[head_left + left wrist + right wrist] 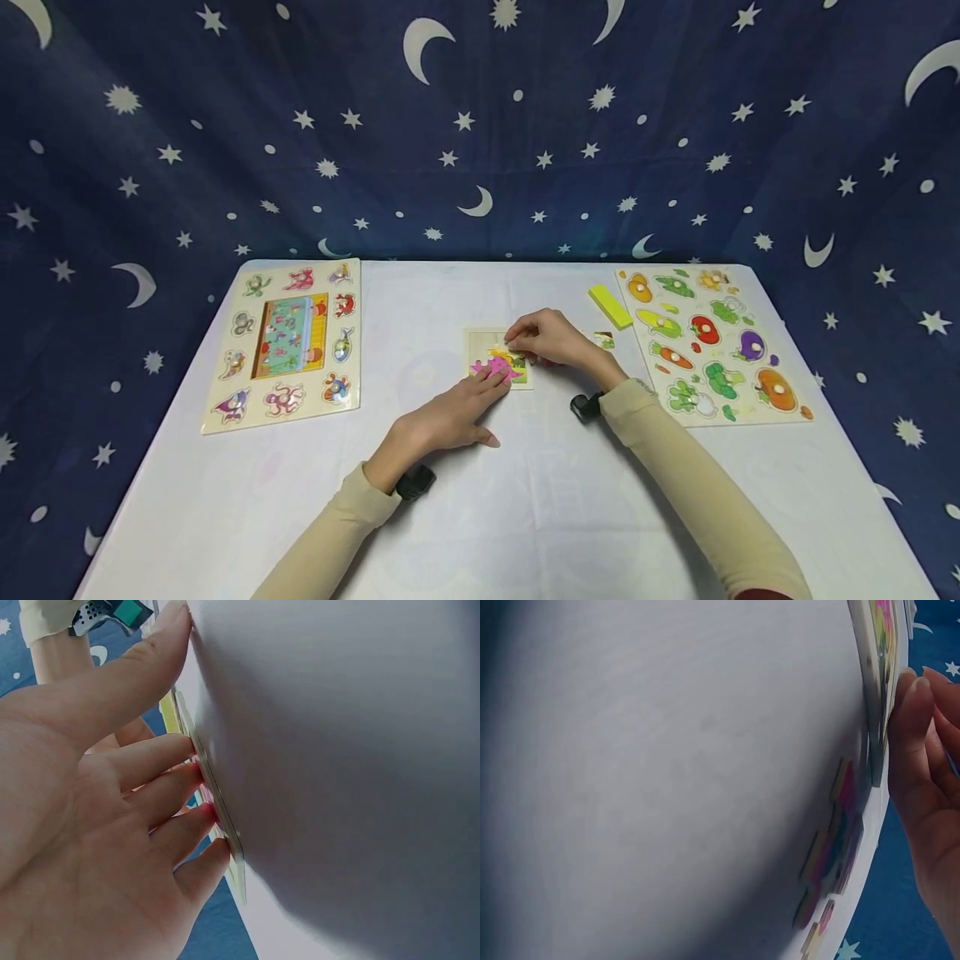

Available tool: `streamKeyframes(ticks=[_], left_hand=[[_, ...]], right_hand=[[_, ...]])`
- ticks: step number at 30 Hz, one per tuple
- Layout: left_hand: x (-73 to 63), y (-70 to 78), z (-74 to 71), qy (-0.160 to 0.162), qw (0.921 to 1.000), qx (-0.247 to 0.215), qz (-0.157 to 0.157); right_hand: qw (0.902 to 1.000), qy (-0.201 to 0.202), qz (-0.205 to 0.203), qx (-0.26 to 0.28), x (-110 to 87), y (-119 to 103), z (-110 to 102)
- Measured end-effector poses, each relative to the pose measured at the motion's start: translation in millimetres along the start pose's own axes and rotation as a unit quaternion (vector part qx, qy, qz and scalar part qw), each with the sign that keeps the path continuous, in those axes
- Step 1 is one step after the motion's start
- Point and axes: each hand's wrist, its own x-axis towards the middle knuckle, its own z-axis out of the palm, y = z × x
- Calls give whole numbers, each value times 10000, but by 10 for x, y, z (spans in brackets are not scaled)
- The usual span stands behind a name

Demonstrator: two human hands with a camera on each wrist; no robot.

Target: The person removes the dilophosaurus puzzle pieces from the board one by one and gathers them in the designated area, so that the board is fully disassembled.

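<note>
A small square puzzle board [475, 337] lies at the middle of the table, its tray partly filled with pink, yellow and green jigsaw pieces [495, 364]. The left hand [459, 410] reaches in from the near left. Its straight fingers rest on the pink part, thumb held apart on the table side. Over the board's right side is the right hand [553, 337], thumb and forefinger tips brought together right beside the yellow part. In the right wrist view its fingertips [915, 684] meet close over the board; I cannot tell whether a piece is between them.
Several loose jigsaw pieces [840, 825] lie on the table under the right forearm; one [603, 340] shows past it. A yellow block [611, 307] lies beside a vegetable knob puzzle [693, 362] at right. A sea-animal puzzle [247, 312] is at left. A starry curtain hangs behind.
</note>
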Motion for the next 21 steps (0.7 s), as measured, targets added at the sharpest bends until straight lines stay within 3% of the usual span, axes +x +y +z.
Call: streamKeyframes(ticks=[21], left_hand=[[15,-17,20,-42,9999,102,-58]], right_hand=[[9979,-417,-148,-472,157,-36,59]])
